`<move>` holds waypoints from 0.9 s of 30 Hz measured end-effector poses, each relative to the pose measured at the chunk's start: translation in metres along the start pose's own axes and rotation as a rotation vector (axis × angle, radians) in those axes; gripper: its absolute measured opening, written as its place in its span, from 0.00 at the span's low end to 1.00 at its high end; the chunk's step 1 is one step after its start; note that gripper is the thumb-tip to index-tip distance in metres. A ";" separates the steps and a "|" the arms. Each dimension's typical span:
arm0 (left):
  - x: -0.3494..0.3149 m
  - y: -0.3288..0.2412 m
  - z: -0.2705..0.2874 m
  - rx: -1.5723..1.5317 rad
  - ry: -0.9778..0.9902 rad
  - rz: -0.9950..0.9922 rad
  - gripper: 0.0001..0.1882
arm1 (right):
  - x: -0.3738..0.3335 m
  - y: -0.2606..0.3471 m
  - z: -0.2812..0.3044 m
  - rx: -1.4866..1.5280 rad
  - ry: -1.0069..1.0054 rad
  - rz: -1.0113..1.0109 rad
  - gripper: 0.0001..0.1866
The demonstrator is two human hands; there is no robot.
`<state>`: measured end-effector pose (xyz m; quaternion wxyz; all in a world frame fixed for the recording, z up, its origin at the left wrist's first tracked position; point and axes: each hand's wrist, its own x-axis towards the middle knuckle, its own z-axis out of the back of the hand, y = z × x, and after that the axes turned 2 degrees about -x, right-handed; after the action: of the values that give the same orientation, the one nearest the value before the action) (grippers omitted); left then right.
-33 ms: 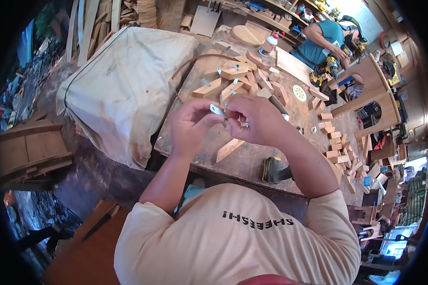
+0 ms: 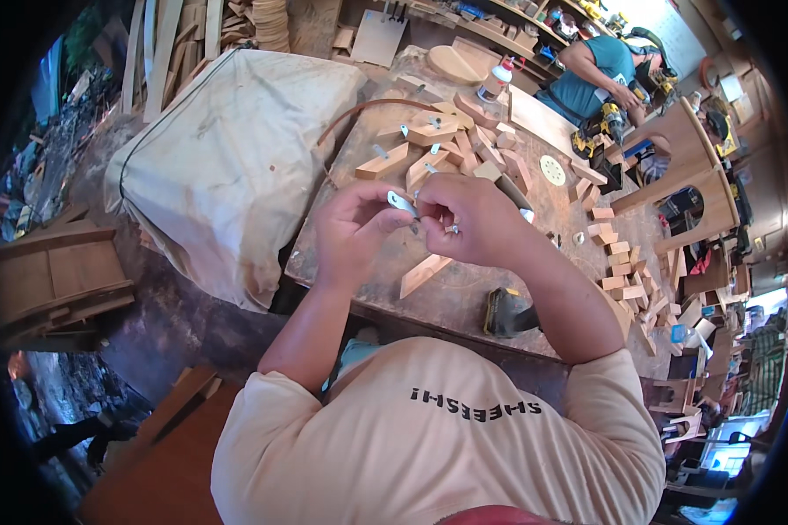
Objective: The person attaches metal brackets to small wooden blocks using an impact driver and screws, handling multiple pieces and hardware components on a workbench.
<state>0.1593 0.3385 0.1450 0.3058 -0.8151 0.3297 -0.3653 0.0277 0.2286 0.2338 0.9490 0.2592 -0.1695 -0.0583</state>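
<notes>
Above the near part of the workbench point(image 2: 368, 280), my left hand point(image 2: 343, 234) pinches a small pale metal plate point(image 2: 401, 204) with rounded ends and a hole, between thumb and forefinger. Close against it on the right, my right hand point(image 2: 477, 219) has its fingers curled in a pinch at the plate's lower end. A bit of shiny metal point(image 2: 453, 228) shows between those fingers, too small to name. Just beyond both hands lie several angled wooden blocks point(image 2: 383, 163), some with similar metal plates point(image 2: 434, 150) on them.
Near the bench's front edge sits a black and yellow tool point(image 2: 508, 312). Small wooden blocks point(image 2: 617, 262) are heaped at the right. A glue bottle point(image 2: 496, 80) stands farther back. Left is a cloth-covered bulk point(image 2: 228, 166). Another person point(image 2: 587, 79) handles a drill point(image 2: 613, 121) at the far right.
</notes>
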 end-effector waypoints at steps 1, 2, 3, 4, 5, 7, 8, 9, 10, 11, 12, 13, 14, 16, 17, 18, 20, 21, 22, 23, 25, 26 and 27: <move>0.001 0.003 0.001 0.004 0.004 0.009 0.12 | -0.002 -0.002 -0.001 0.007 -0.006 -0.007 0.08; 0.002 0.006 0.002 -0.002 0.009 0.019 0.12 | -0.003 -0.004 -0.001 0.057 0.006 -0.055 0.08; 0.001 0.009 0.003 -0.009 0.016 0.028 0.11 | -0.005 -0.005 -0.002 0.107 0.016 -0.104 0.08; 0.004 0.013 0.004 -0.004 0.028 0.029 0.11 | -0.005 -0.009 -0.001 0.107 0.003 -0.105 0.08; 0.003 0.016 0.005 0.046 0.007 0.083 0.11 | -0.006 -0.013 -0.002 0.140 0.035 -0.125 0.06; 0.003 0.019 0.002 0.099 0.000 0.140 0.11 | -0.020 -0.014 -0.011 0.143 0.032 -0.178 0.03; 0.003 0.020 -0.001 0.123 -0.005 0.165 0.11 | -0.018 -0.019 -0.010 0.143 0.019 -0.185 0.03; 0.005 0.022 -0.004 0.148 -0.010 0.192 0.11 | -0.015 -0.027 -0.007 0.227 0.007 -0.234 0.03; 0.006 0.026 -0.006 0.152 0.004 0.204 0.11 | -0.015 -0.033 -0.008 0.315 -0.007 -0.285 0.03; 0.006 0.031 -0.007 0.131 0.000 0.234 0.12 | -0.023 -0.041 -0.015 0.329 0.009 -0.301 0.04; 0.006 0.036 -0.008 0.111 -0.005 0.264 0.12 | -0.027 -0.048 -0.019 0.336 -0.005 -0.311 0.04; 0.006 0.039 -0.008 0.112 0.022 0.285 0.15 | -0.031 -0.051 -0.021 0.354 -0.040 -0.331 0.05; 0.005 0.041 -0.010 0.119 0.029 0.298 0.15 | -0.035 -0.054 -0.022 0.374 -0.074 -0.351 0.07; 0.004 0.046 -0.018 0.058 0.076 0.300 0.17 | -0.042 -0.061 -0.021 0.385 -0.084 -0.371 0.07; 0.005 0.050 -0.021 0.067 0.082 0.310 0.17 | -0.046 -0.068 -0.021 0.435 -0.066 -0.382 0.07; 0.005 0.057 -0.022 0.061 0.095 0.332 0.17 | -0.050 -0.074 -0.020 0.487 -0.049 -0.392 0.07; 0.005 0.064 -0.025 0.074 0.108 0.359 0.18 | -0.053 -0.073 -0.011 0.568 -0.002 -0.467 0.07; 0.005 0.066 -0.028 0.063 0.112 0.377 0.18 | -0.055 -0.074 -0.008 0.634 0.054 -0.542 0.07; 0.004 0.068 -0.031 0.051 0.117 0.395 0.18 | -0.057 -0.077 -0.006 0.649 0.047 -0.538 0.07; 0.004 0.067 -0.033 0.065 0.119 0.401 0.18 | -0.060 -0.082 -0.005 0.694 0.084 -0.556 0.08; 0.004 0.064 -0.038 0.114 0.130 0.447 0.17 | -0.066 -0.088 -0.004 0.748 0.128 -0.559 0.08; 0.003 0.065 -0.042 0.127 0.121 0.443 0.17 | -0.067 -0.090 -0.003 0.784 0.147 -0.574 0.09; 0.002 0.066 -0.046 0.196 0.113 0.457 0.16 | -0.069 -0.093 -0.003 0.821 0.169 -0.589 0.09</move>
<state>0.1029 0.2857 0.1217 0.4390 -0.6642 0.4850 -0.3618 -0.0381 0.1637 0.1634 0.7228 0.6510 -0.0209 -0.2308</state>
